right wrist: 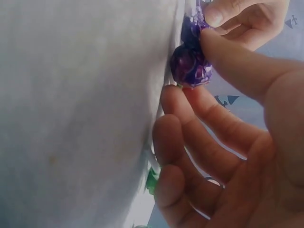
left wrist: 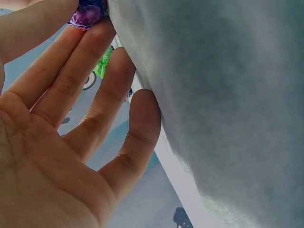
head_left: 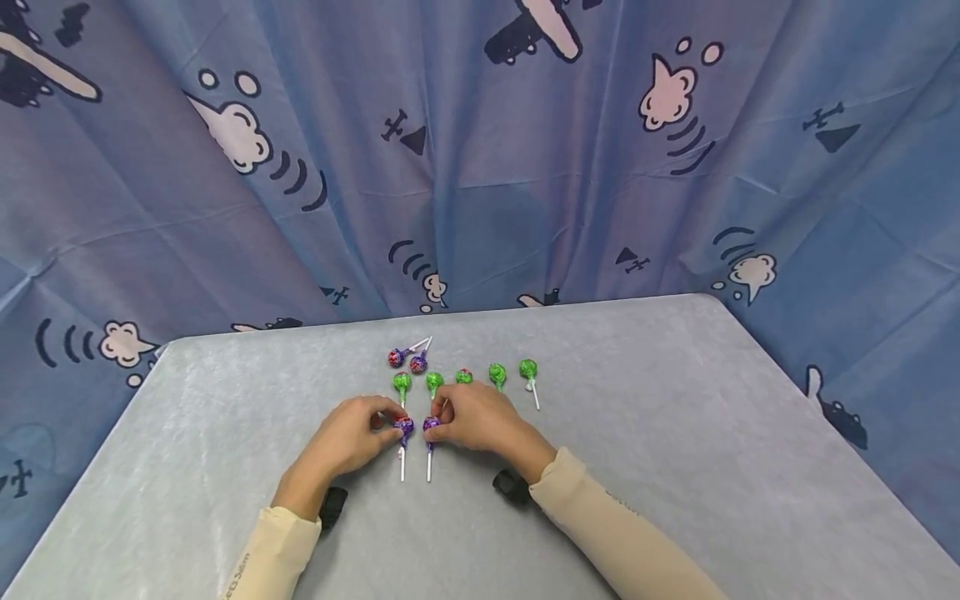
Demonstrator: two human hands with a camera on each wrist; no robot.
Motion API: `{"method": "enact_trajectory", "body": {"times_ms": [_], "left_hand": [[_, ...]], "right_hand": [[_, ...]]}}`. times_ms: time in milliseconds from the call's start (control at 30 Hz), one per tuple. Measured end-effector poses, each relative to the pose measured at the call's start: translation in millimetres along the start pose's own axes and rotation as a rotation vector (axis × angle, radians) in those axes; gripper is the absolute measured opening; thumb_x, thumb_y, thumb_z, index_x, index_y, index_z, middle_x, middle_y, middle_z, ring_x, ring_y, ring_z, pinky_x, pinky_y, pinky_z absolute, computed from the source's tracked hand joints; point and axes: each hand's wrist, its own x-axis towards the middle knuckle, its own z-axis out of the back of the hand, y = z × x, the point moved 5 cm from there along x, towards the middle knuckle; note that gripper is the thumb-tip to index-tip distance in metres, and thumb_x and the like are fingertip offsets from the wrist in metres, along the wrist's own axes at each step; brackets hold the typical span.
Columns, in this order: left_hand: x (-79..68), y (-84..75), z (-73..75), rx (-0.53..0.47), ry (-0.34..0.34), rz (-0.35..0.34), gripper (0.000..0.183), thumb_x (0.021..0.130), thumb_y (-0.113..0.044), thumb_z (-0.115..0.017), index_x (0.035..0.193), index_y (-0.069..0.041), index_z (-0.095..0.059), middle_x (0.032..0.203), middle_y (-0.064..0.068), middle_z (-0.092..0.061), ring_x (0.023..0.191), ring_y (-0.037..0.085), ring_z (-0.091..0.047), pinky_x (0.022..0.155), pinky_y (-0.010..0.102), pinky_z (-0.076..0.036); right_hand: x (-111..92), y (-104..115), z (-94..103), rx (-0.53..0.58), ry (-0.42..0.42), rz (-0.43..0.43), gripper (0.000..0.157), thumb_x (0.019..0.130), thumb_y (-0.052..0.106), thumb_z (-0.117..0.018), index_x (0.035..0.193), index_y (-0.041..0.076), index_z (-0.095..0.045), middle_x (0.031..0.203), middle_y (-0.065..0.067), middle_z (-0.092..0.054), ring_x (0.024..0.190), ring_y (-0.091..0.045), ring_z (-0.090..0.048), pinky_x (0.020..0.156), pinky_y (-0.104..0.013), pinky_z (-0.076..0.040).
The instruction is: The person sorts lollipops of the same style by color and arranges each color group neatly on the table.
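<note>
Two purple lollipops lie side by side near the table's middle, their white sticks toward me. My left hand [head_left: 348, 437] pinches the head of the left purple lollipop [head_left: 405, 427] between thumb and fingers. My right hand [head_left: 480, 417] pinches the other purple lollipop [head_left: 431, 424]. In the right wrist view, the thumb and fingertips meet around the shiny purple wrapper [right wrist: 190, 69], with the other fingers resting on the table. A purple wrapper [left wrist: 89, 14] also shows at the left fingertips in the left wrist view.
Behind my hands runs a row of several green lollipops [head_left: 402, 382], the rightmost green lollipop [head_left: 528, 368] fully visible with its stick. Two more purple lollipops [head_left: 418, 364] lie farther back. A grey cloth covers the table [head_left: 637, 417]; a blue patterned curtain [head_left: 510, 208] hangs behind.
</note>
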Motion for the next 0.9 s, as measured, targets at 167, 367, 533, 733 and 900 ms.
{"method": "enact_trajectory", "body": {"times_ms": [167,367,533,733,900], "left_hand": [[-0.3,1.7,-0.4,-0.011,-0.001,-0.005,0.016,0.086,-0.016,-0.076,0.102,-0.020,-0.076,0.095,-0.004,-0.071,0.089,0.014,-0.062,0.080,0.036,-0.048],[0.6,3.0,-0.5,-0.019,-0.002,-0.017,0.017,0.086,-0.017,-0.076,0.102,-0.020,-0.076,0.095,-0.004,-0.072,0.088,0.013,-0.061,0.080,0.036,-0.048],[0.8,4.1,-0.1,-0.024,0.000,-0.021,0.017,0.085,-0.016,-0.077,0.102,-0.020,-0.076,0.094,-0.003,-0.071,0.087,0.013,-0.061,0.079,0.035,-0.048],[2.0,3.5,1.5,-0.024,-0.001,-0.036,0.018,0.086,-0.016,-0.077,0.103,-0.020,-0.076,0.095,-0.002,-0.072,0.086,0.013,-0.061,0.078,0.035,-0.048],[0.4,3.9,0.8,-0.032,0.010,-0.034,0.017,0.086,-0.015,-0.076,0.103,-0.019,-0.076,0.095,-0.002,-0.072,0.086,0.013,-0.061,0.079,0.035,-0.048]], "right_hand": [[1.9,-0.8,-1.4,0.006,0.023,0.019,0.025,0.078,0.039,-0.084,0.089,0.022,-0.069,0.077,0.012,-0.063,0.071,-0.006,-0.055,0.065,-0.026,-0.043],[3.9,-2.7,-1.2,0.031,0.057,0.042,0.022,0.080,0.034,-0.083,0.096,0.021,-0.073,0.085,0.010,-0.070,0.081,-0.007,-0.062,0.076,-0.030,-0.048],[4.1,-1.4,-0.9,0.022,0.048,0.046,0.023,0.081,0.035,-0.082,0.097,0.021,-0.075,0.088,0.010,-0.072,0.084,-0.008,-0.063,0.078,-0.030,-0.049],[5.8,-1.9,0.6,-0.008,-0.001,0.016,0.021,0.080,0.037,-0.082,0.092,0.022,-0.074,0.084,0.011,-0.069,0.078,-0.007,-0.060,0.073,-0.029,-0.047],[5.3,-2.1,0.0,-0.006,0.006,0.010,0.021,0.080,0.037,-0.083,0.092,0.022,-0.073,0.084,0.010,-0.069,0.078,-0.007,-0.059,0.073,-0.030,-0.047]]}}
